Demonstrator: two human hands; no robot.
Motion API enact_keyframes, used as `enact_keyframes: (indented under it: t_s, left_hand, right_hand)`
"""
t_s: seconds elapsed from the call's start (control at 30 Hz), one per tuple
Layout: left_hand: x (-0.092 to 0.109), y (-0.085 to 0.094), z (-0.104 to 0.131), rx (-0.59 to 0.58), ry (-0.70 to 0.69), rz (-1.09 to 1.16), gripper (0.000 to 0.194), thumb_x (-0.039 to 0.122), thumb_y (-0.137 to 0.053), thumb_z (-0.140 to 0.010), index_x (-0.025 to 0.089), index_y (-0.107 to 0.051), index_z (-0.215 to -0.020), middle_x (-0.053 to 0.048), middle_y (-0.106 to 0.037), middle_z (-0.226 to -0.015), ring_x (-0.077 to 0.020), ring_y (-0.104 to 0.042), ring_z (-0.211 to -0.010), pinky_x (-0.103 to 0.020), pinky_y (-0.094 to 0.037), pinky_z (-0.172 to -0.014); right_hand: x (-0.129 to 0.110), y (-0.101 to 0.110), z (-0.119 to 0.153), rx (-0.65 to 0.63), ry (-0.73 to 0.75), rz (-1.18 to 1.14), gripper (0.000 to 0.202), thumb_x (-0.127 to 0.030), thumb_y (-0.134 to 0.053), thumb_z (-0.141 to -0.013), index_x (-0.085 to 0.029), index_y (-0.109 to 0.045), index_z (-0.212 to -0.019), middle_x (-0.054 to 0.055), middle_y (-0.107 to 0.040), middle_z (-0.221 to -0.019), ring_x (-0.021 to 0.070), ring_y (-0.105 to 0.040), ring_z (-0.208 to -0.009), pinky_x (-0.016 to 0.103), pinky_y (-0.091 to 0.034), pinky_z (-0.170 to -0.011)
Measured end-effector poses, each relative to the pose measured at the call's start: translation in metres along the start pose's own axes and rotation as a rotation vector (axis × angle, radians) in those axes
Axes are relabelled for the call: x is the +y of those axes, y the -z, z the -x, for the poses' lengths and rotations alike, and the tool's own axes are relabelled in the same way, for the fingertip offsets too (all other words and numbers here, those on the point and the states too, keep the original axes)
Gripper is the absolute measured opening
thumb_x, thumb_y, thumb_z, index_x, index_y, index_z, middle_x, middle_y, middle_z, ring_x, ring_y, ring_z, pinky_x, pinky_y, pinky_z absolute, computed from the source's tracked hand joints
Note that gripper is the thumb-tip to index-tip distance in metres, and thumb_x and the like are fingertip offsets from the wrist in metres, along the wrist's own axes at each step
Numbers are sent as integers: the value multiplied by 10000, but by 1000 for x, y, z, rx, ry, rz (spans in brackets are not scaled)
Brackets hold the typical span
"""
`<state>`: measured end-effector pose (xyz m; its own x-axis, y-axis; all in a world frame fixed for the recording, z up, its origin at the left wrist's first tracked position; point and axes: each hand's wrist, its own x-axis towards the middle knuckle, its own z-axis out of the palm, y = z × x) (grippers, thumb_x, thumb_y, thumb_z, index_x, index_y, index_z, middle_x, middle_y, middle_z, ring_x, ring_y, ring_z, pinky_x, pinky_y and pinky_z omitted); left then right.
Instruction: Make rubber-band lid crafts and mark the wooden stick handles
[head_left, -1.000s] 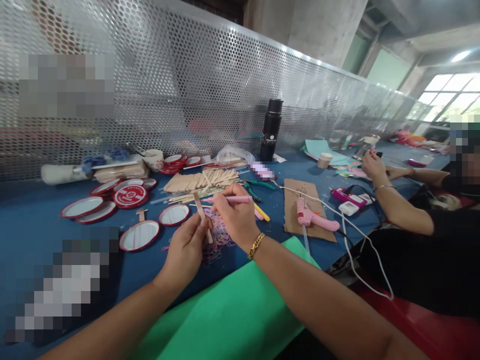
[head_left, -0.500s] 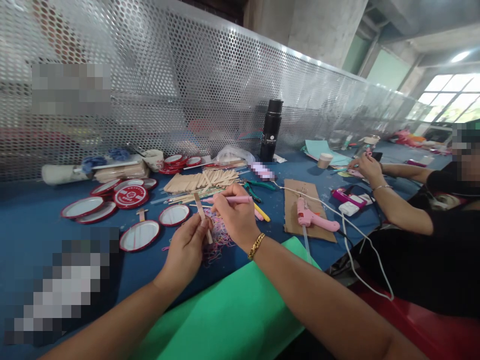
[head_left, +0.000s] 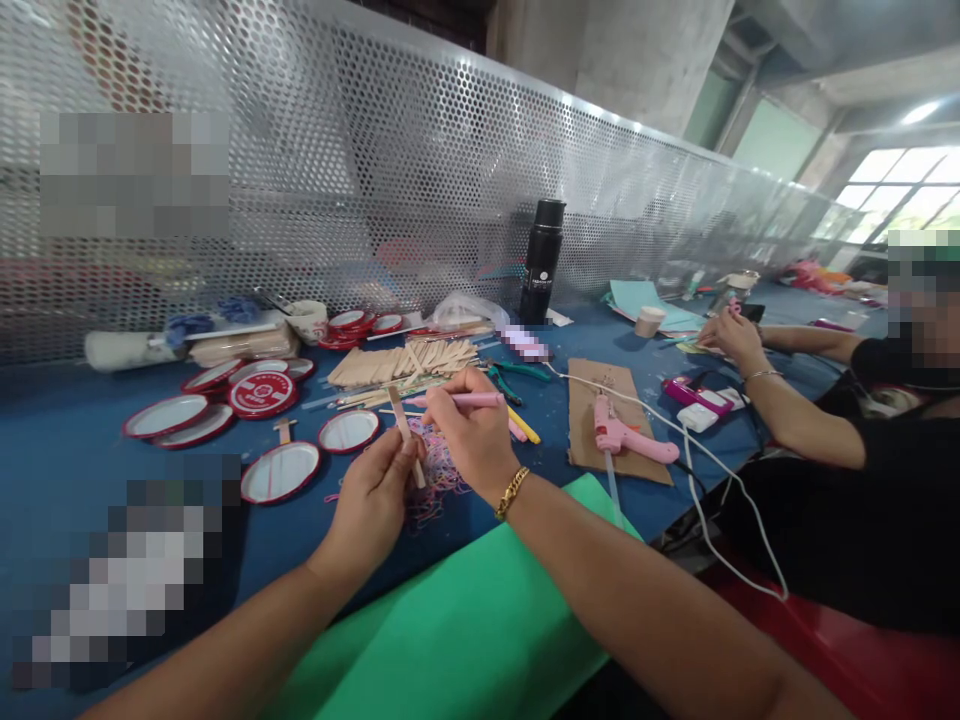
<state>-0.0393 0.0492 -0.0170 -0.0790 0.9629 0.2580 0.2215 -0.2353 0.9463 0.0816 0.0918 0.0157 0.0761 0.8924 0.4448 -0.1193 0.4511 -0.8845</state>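
Between the thumb and fingers of my left hand (head_left: 376, 490) is a flat wooden craft stick (head_left: 400, 415), held upright at a slant. My right hand (head_left: 474, 430) grips a pink marker (head_left: 478, 399) like a pen, its tip pointing left close to the stick; whether they touch I cannot tell. Under both hands lies a tangle of colourful thin bands (head_left: 442, 480). Left of them are a round red-rimmed lid (head_left: 349, 431) and another lid (head_left: 281, 472). A pile of craft sticks (head_left: 405, 362) lies behind my hands.
At the right, a pink glue gun (head_left: 626, 437) rests on cardboard (head_left: 585, 420), with a white cable (head_left: 739, 500) nearby. A black bottle (head_left: 541, 262) stands by the perforated metal screen (head_left: 420, 150). Green sheet (head_left: 465, 620) covers the near edge. A co-worker's hands (head_left: 735, 340) are farther right.
My hands hold nearly the same pose, with the stick and marker in place. At the right, the co-worker's hands and head have shifted slightly.
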Motion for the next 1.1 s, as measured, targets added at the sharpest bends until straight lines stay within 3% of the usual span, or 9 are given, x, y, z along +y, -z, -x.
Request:
enact_keyframes:
  t_s: [0.17,0.37,0.57,1.1]
  left_hand:
    - [1,-1,0,10,19,8,377,555,-630,-856,221,-558,-697,44,-474,-608,-135,-390,-530,-247,-316,-472]
    - [1,0,-1,9,20,21,360,555,-633,-854,223,-592,-721,42,-479,-612,-136,-384,-524,-247,-313,-460]
    - [-3,0,-1,-3,11,16,375,543,-634,-856,219,-545,-691,30,-490,-634,-147,-417,-584,-247,-347,-507]
    - [0,0,0,3,26,24,345,533,-624,-861,224,-569,-718,46,-465,-609,-137,-375,-537,-245,-304,-469]
  right_hand:
    - [1,-1,1,-40,10,-9,207,-341,-629,-823,-250,-518,-674,-56,-615,-563,147,-607,-532,280,-492,-574]
    - [5,0,-1,16,27,1,182,-309,-636,-817,-236,-550,-674,-39,-630,-598,147,-613,-566,263,-473,-556]
    - [3,-1,1,-44,14,-16,190,-328,-629,-820,-243,-526,-685,-62,-602,-550,138,-602,-521,263,-492,-567]
    - [4,-1,0,3,32,-4,190,-316,-632,-820,-241,-539,-672,-40,-632,-609,148,-629,-579,266,-486,-571]
